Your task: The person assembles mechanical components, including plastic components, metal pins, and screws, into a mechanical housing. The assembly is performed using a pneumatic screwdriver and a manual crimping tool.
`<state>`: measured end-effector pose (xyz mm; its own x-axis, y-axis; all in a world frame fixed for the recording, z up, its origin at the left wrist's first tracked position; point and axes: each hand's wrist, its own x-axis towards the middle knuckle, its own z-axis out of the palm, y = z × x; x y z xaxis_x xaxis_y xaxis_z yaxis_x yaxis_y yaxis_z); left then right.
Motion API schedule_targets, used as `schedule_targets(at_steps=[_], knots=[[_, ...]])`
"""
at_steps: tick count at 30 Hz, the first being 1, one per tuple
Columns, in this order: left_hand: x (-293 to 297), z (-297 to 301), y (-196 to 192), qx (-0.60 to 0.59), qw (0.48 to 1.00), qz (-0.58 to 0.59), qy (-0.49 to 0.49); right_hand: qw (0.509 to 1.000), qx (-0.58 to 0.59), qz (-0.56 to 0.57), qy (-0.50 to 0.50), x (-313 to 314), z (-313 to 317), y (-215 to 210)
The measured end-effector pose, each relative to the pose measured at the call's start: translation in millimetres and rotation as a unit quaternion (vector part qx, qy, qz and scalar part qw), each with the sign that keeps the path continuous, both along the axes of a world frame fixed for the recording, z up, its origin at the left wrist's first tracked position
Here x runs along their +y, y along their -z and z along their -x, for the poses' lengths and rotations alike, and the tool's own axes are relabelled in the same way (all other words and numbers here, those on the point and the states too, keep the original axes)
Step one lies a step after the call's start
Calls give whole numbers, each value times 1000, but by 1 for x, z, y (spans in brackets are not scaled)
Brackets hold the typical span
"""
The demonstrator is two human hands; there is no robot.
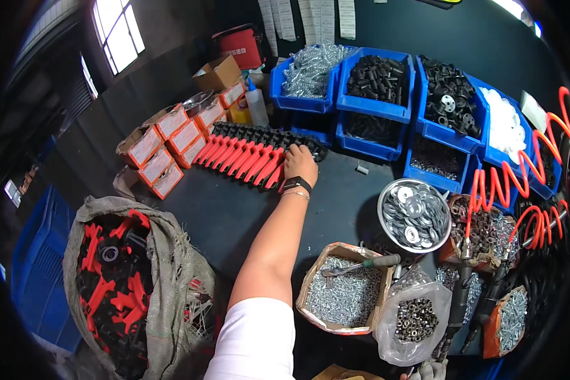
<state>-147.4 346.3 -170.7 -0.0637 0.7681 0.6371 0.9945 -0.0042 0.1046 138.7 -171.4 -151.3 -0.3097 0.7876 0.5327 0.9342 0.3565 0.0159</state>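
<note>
My left hand (301,166), with a dark watch at the wrist, reaches to the right end of a row of red-and-black plastic parts (240,155) lying side by side on the dark bench. Its fingers are curled closed over the black end of the last part, which the hand partly hides. At the lower edge, my right hand (429,370) shows only in part, in a greyish glove, close to the lower end of a black air screwdriver (460,297). The frame edge cuts off its fingers, so its grip is hidden.
Blue bins (377,107) of springs and black parts stand behind. A steel bowl (414,215) of washers, a box of screws (345,288) and a bag of nuts (415,320) lie right. A sack (171,272) of red-and-black parts stands left. Coiled red hoses (500,183) hang right.
</note>
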Motion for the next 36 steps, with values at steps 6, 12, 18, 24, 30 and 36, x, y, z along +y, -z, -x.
schedule_targets(at_steps=[6, 12, 18, 24, 30, 36], knots=[[-22, 11, -9, -28, 999, -23, -16, 1000, -4, -7, -1, 2, 1, -1], [-62, 90, -17, -337, 934, -77, -93, 1000, -1, -13, 0, 1, 2, -2], [-143, 91, -4, -486, 867, -107, -13, 1000, 14, -22, 14, -2, 12, -7], [-336, -3, -54, -437, 873, -102, 193, 998, 39, -39, 0, -10, 0, 10], [-471, 129, -192, -172, 975, -141, 19, 997, 64, -46, -25, -9, -1, 13], [-465, 286, -245, -54, 993, -85, -60, 992, 73, -92, -48, -11, -7, 13]])
